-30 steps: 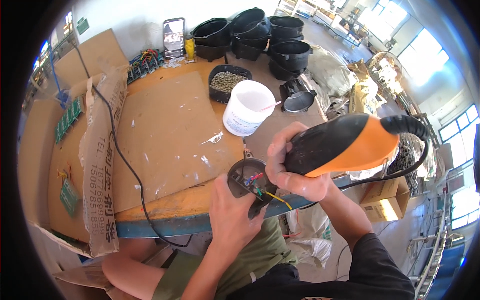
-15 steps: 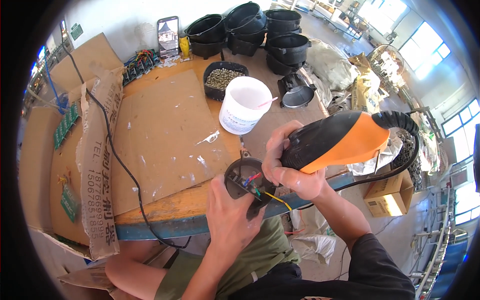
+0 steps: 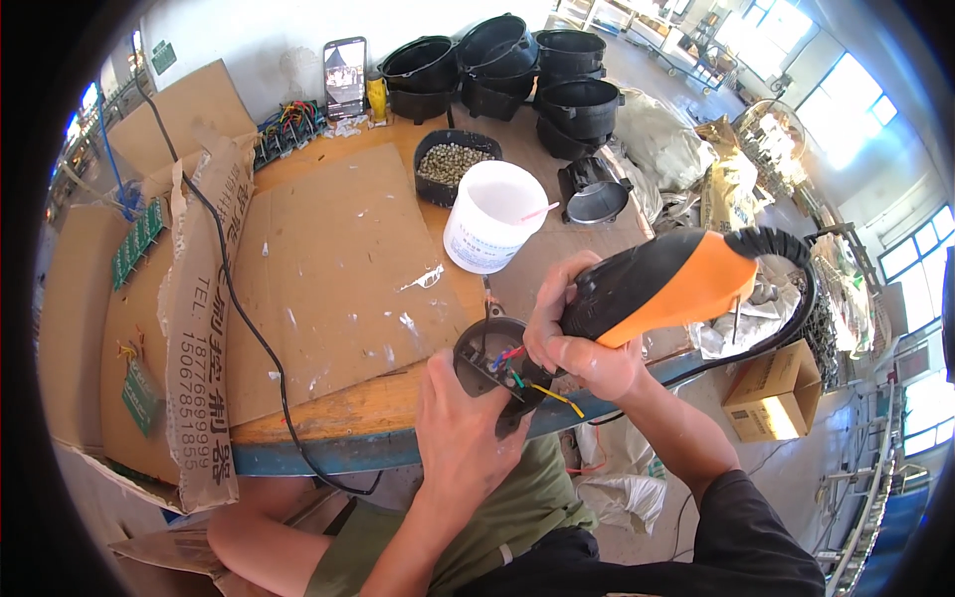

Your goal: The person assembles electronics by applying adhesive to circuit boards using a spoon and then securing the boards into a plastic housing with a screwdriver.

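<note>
My left hand grips a round dark housing at the table's front edge, its thumb reaching over the near side. Inside the housing sit a small board and several coloured wires; a yellow wire sticks out over the rim toward the right. My right hand is wrapped round the front end of an orange-and-black corded electric screwdriver. The tool slants down and left toward the housing. Its tip is hidden behind my right fingers, so I cannot tell whether it touches a screw.
Beyond the housing stand a white bucket and a black tray of small metal parts. Black pots are stacked at the back, near a phone. A cardboard box with green circuit boards and a black cable are on the left.
The screwdriver's rear end and cord have swung slightly left. The table scene has shifted a little right and down in view. Both hands keep their hold.
</note>
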Demonstrator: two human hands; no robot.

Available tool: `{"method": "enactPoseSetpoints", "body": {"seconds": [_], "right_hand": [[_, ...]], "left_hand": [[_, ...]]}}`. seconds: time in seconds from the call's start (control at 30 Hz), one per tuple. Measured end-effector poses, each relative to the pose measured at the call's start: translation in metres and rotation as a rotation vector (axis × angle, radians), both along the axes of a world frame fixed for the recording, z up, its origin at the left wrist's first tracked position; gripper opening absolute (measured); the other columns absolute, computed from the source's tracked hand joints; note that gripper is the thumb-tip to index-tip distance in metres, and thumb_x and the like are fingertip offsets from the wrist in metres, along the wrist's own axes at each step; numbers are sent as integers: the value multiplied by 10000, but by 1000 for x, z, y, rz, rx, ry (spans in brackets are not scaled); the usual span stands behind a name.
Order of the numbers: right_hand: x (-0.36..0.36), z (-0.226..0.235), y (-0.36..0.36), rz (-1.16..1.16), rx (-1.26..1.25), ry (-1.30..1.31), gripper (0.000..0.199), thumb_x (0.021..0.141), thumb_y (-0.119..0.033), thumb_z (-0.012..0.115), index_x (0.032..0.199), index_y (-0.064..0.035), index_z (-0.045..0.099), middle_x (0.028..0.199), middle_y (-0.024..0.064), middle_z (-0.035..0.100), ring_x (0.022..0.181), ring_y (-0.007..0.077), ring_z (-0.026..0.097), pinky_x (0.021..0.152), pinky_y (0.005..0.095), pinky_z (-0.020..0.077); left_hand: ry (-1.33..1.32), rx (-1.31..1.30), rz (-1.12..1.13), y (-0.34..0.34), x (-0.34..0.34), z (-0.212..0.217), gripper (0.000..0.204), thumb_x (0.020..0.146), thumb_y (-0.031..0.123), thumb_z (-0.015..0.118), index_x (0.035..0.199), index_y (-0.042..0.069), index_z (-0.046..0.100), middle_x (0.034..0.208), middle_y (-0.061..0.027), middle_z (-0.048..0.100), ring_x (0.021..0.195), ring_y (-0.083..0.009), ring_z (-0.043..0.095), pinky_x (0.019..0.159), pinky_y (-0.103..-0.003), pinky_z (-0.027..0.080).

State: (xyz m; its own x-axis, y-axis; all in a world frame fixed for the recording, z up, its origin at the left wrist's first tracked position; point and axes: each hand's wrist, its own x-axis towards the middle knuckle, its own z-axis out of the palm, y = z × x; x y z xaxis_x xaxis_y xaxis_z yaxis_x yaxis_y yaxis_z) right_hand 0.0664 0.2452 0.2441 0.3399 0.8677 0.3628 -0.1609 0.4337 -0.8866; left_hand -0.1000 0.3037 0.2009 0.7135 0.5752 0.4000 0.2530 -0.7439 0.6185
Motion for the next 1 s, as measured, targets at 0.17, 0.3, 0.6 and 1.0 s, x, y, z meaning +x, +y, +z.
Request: {"method": "enactPoseSetpoints", "body": {"seconds": [0.17,0.3,0.6,1.0], "right_hand": [[-2,8,-4,31,-34,-49,378,741,26,613,1087,15,460,723,41,545,631,97,545,613,240,444],[1,10,-5,-5,-6,-83,373,745,44,605,1087,11,460,745,48,548,640,96,549,612,239,443],[2,7,-4,-47,8,7,379,739,71,610,1086,7,472,725,38,551,638,113,561,599,251,449],[13,56,-45,-9,431,44,356,837,-44,629,1143,-78,452,652,-31,510,550,105,555,547,280,488]], "left_hand": [[0,8,0,1,-1,-1,234,688,198,835,883,108,742,1150,-238,471,1011,-411,523,802,-455,483],[-4,17,-8,1,0,0,238,685,195,834,891,116,745,1149,-237,474,1013,-410,522,800,-454,485],[20,-14,1,1,1,-2,271,678,209,849,913,123,747,1165,-221,484,1042,-398,509,840,-460,481],[-386,-426,-8,-12,-39,18,694,604,301,938,1117,22,563,1120,-185,537,986,-298,523,842,-382,429]]}}
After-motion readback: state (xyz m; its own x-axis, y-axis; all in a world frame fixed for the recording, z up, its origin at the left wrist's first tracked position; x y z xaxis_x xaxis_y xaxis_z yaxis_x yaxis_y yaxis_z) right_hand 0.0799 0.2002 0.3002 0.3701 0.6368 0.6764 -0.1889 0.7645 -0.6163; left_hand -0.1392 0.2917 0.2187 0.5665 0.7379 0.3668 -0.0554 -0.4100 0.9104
